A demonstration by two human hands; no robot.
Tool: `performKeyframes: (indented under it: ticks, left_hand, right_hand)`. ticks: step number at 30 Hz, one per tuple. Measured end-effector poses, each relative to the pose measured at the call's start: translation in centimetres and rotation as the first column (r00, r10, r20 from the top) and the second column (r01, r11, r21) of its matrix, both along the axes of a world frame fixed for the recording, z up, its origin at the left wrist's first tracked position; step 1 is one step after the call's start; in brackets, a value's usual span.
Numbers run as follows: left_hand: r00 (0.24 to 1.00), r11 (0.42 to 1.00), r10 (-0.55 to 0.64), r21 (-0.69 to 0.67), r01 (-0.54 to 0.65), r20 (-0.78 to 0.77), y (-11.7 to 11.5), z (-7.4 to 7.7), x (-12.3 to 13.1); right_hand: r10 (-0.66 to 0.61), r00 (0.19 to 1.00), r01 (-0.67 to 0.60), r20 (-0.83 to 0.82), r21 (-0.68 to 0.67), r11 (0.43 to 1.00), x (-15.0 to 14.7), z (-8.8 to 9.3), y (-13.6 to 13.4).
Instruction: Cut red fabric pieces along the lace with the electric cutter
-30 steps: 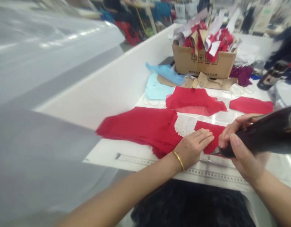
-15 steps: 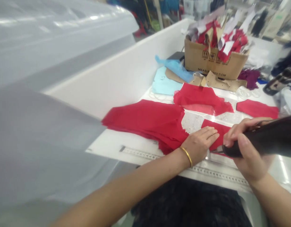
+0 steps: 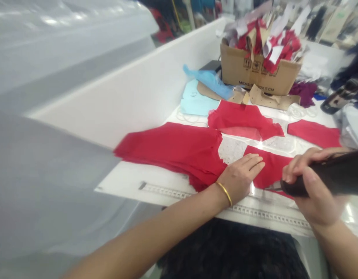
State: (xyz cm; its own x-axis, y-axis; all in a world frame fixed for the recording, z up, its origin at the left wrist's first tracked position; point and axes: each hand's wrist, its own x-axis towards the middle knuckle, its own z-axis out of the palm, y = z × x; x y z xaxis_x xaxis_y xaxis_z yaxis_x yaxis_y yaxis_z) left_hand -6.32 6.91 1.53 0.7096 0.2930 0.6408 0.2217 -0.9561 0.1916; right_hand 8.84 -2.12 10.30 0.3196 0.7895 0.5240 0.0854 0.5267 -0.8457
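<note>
Left hand [image 3: 240, 176] is pressing flat, fingers closed together, across the edge of a red fabric piece [image 3: 270, 166]. Right hand [image 3: 312, 183] is gripping a dark handheld cutter [image 3: 333, 175] just beside it, tip at the piece's lower edge. A larger red fabric panel [image 3: 173, 155] is lying beneath the left wrist.

We have a bare left arm [image 3: 144, 240] and a bare right arm [image 3: 333, 244], with a bare left hand [image 3: 240, 178] and a bare right hand [image 3: 312, 186]. A thin, shiny gold bangle [image 3: 224, 193] sits on our left wrist. Below our arms is a dark, bumpy patch [image 3: 231, 252], and we cannot tell if it is our clothes or our hair.
</note>
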Motion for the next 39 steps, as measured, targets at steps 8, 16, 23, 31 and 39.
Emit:
performKeyframes:
  ticks: [8, 16, 23, 31, 39]
  left_hand:
    - [0.999, 0.999, 0.048, 0.012, -0.048, 0.010, 0.0, -0.1, -0.1]
    - [0.998, 0.998, 0.060, 0.034, -0.060, 0.012, 0.0, 0.2, -0.1]
    - [0.998, 0.998, 0.058, 0.011, -0.058, -0.004, 0.0, 0.3, -0.4]
    - [0.998, 0.998, 0.056, -0.012, -0.057, -0.011, -0.1, 0.2, -0.4]
    - [0.998, 0.997, 0.007, 0.080, -0.002, -0.061, -0.5, 1.2, -1.5]
  right_hand:
    - [-0.047, 0.999, 0.046, -0.017, -0.061, 0.997, 1.4, 0.5, -1.4]
    - [-0.047, 0.998, 0.044, -0.044, -0.061, 0.997, 1.7, 0.3, -1.6]
    - [-0.141, 0.985, 0.132, -0.104, -0.090, 0.987, 3.1, 1.1, -2.9]
    - [-0.166, 0.983, 0.160, -0.083, -0.073, 0.984, 3.7, 0.5, -3.3]
    - [-0.137, 0.979, 0.133, -0.150, -0.036, 0.990, 4.0, 0.6, -2.6]
